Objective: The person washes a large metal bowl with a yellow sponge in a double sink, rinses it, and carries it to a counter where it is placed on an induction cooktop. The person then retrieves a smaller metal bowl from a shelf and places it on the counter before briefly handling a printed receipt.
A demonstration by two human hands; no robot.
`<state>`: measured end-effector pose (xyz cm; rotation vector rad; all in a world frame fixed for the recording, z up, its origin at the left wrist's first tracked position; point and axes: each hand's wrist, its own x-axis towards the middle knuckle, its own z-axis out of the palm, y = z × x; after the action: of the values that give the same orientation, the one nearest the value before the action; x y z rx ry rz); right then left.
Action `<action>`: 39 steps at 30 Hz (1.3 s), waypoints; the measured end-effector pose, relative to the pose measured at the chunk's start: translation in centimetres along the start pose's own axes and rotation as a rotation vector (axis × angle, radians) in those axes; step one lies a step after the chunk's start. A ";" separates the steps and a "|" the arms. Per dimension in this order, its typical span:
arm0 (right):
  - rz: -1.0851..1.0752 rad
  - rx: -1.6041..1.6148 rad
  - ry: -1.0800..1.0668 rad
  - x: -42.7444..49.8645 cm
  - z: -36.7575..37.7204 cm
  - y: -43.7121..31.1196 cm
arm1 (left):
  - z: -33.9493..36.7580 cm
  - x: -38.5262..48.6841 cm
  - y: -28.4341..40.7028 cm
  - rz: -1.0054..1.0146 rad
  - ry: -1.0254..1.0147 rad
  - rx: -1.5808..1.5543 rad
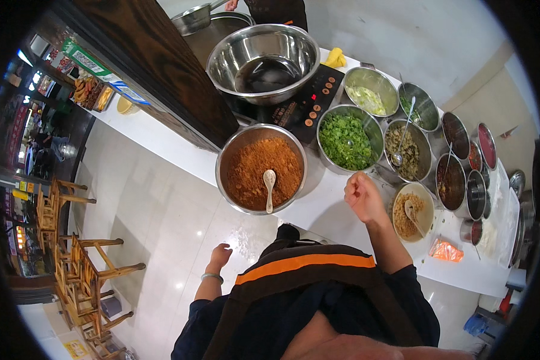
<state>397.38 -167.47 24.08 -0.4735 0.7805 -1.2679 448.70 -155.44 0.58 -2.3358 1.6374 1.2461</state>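
Observation:
My right hand (363, 197), its fingers curled in and nothing visible in them, is over the white counter (321, 220). Just beyond it stands a steel pot of chopped green herbs (345, 135). To its right is a cream bowl of yellowish beans or nuts (407, 218) with a spoon in it. My left hand (220, 255) hangs low over the floor beside my body, away from the counter, with a bangle on the wrist; its fingers are partly hidden. Ahead, a steel bowl of reddish-brown crumbly seasoning (261, 168) has a patterned spoon (269, 189) lying in it.
A large steel basin of dark liquid (267, 74) stands on an induction cooker (303, 114). Several steel condiment pots (409, 148) crowd the right side. A dark wooden post (184, 67) rises at left. Another person's apron (279, 12) shows behind. Wooden chairs (78, 270) stand left.

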 end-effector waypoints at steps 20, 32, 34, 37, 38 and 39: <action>-0.827 -1.995 0.271 15.5 -2.7 -9.7 | 4.2 -3.5 -3.8 -0.109 -0.042 -0.056; -0.334 -2.317 0.321 28.0 -1.8 -9.1 | 3.9 -3.5 -5.6 -0.259 -0.039 -0.143; -0.281 -2.340 0.320 29.1 -1.6 -8.8 | 3.8 -3.2 -5.8 -0.262 -0.028 -0.167; -0.224 -2.371 0.319 30.4 -1.5 -8.5 | 3.5 -2.7 -5.9 -0.244 -0.005 -0.191; -0.222 -2.383 0.325 30.7 -1.4 -8.4 | 3.4 -2.6 -5.9 -0.232 0.003 -0.183; -0.250 -2.392 0.332 31.0 -1.4 -8.3 | 3.3 -2.5 -5.8 -0.239 0.009 -0.177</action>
<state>393.96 -199.23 21.09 -2.2411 2.3384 0.0948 451.12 -149.49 -2.46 -2.5478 1.2480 1.3796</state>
